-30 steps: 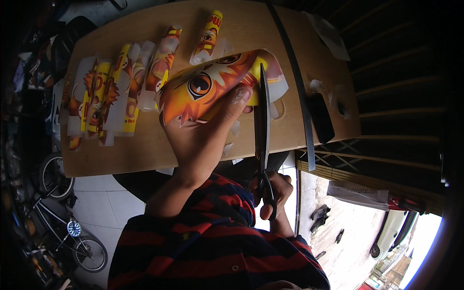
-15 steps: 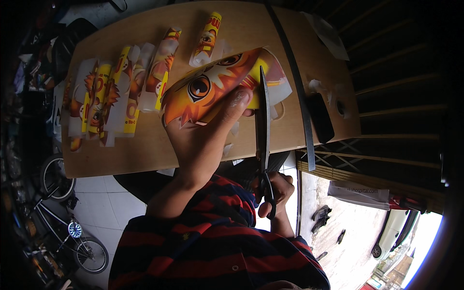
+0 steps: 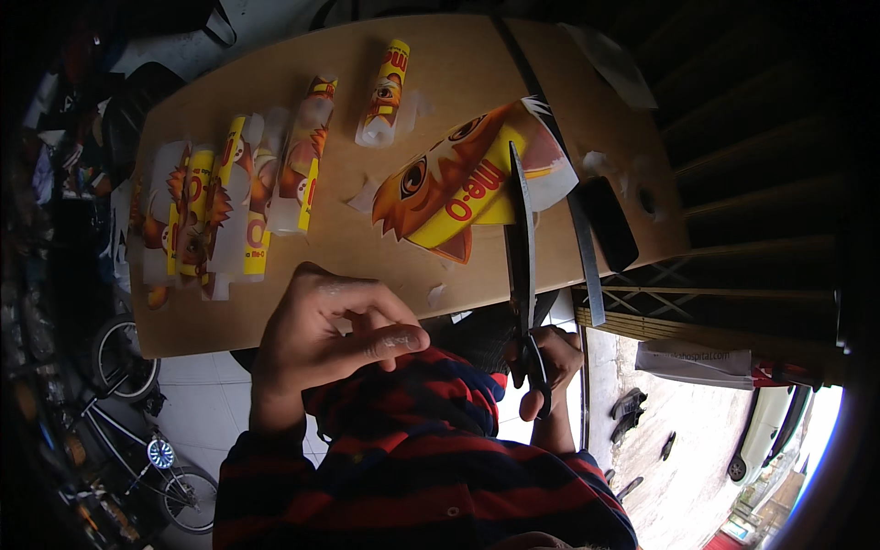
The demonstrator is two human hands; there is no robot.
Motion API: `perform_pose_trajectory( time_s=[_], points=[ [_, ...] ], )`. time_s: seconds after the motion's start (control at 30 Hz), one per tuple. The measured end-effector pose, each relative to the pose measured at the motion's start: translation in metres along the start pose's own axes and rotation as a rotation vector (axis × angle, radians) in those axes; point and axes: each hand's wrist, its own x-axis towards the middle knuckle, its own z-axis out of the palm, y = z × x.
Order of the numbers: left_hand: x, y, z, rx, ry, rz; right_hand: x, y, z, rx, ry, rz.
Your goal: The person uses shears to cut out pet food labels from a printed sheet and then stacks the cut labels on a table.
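A pair of black scissors (image 3: 522, 252) points away from me, its handles in my right hand (image 3: 556, 359). The blades look nearly together and pass over the right part of an orange and yellow printed sheet (image 3: 438, 209). This sheet shows cartoon eyes, has a jagged cut outline, and rests curled on the wooden table (image 3: 367, 266). My left hand (image 3: 325, 337) hovers by the table's near edge, its fingers loosely bent and the thumb apart, holding nothing.
Several rolled printed sheets (image 3: 197, 211) lie at the left, with another roll (image 3: 383, 96) at the far middle. A dark flat strip (image 3: 587, 261) crosses the table beside a black phone (image 3: 608, 225). Paper scraps (image 3: 363, 196) are scattered around. A bicycle (image 3: 156, 454) stands below left.
My left hand has let go of the printed sheet and drawn back toward me. The sheet now lies on the table, flatter than before. The scissors stay in my right hand.
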Motion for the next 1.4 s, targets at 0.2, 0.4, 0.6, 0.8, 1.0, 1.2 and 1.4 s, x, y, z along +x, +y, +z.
perform_pose_trajectory(
  time_s=[0.2,0.4,0.6,0.8,1.0,1.2,1.4],
  points=[
    [0.077,0.054,-0.048,0.479,0.093,0.760,0.021,-0.006,0.001,0.044,-0.061,-0.144],
    [0.096,0.067,-0.054,0.686,-0.175,0.574,0.016,-0.006,0.006,0.068,-0.033,-0.099],
    [0.087,0.058,-0.037,0.322,-0.136,0.303,0.017,-0.001,0.010,0.097,-0.037,-0.100],
    [0.079,0.054,-0.017,0.190,0.054,0.344,0.023,-0.003,0.016,0.132,-0.028,-0.143],
    [0.075,0.056,-0.010,0.238,0.116,0.387,0.022,0.001,0.018,0.148,-0.028,-0.149],
    [0.073,0.060,-0.007,0.210,0.125,0.358,0.021,-0.003,0.023,0.167,0.000,-0.127],
    [0.074,0.055,-0.004,0.188,0.151,0.369,0.018,0.000,0.025,0.137,0.020,-0.154]
  ],
)
